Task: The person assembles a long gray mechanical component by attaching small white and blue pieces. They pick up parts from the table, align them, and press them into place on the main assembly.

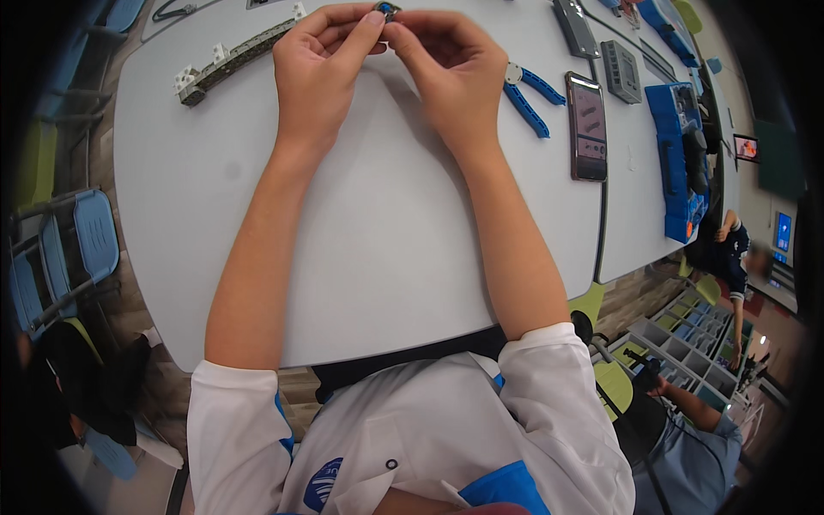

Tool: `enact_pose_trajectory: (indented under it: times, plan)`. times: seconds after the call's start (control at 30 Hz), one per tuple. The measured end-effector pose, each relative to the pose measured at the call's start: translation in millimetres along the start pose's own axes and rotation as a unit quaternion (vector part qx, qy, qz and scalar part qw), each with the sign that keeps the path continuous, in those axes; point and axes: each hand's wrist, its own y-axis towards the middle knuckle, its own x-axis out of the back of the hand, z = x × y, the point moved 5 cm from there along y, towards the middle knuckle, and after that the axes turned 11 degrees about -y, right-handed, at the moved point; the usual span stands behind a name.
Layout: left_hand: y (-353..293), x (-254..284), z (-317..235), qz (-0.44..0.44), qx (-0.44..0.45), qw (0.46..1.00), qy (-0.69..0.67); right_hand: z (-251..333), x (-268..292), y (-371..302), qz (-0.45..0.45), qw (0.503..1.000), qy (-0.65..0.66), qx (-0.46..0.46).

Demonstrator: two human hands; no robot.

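Observation:
At the far edge of the view, my left hand (322,64) and my right hand (451,73) meet over the white table. Thumbs and fingers of both pinch a small dark part with a bit of blue (386,10); its exact kind is too small to tell. Left of my left hand lies a long grey perforated beam (243,62) with white connector pieces on it, partly hidden behind that hand. Blue-handled pliers (528,96) rest just right of my right hand, their jaws partly covered by it.
A phone (587,127) with a lit screen lies right of the pliers. Beyond are a grey box-shaped device (620,72), a dark grey block (575,28) and a blue open case (675,163). Blue chairs (94,233) stand left; other people (687,451) are at the right.

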Motion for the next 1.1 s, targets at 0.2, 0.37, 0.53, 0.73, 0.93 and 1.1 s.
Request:
enact_pose_trajectory:
  times: [0.2,0.37,0.53,0.73,0.93,1.1]
  plan:
    - [0,-6,-1,0.029,-0.012,0.999,0.027,-9,1,3,0.088,0.98,0.13,-0.122]
    - [3,1,-1,0.069,0.019,0.997,0.003,-13,4,3,0.116,0.98,0.096,-0.133]
    - [4,5,5,0.08,0.024,0.996,-0.008,-12,2,4,0.115,0.977,0.133,-0.118]
    - [4,4,4,0.068,0.03,0.997,-0.021,-7,3,3,0.121,0.981,0.106,-0.105]
    - [4,8,10,0.061,0.069,0.995,-0.026,0,0,1,0.14,0.988,0.004,-0.058]
    - [4,9,9,0.043,0.076,0.996,0.0,1,1,0,0.122,0.992,0.016,-0.032]
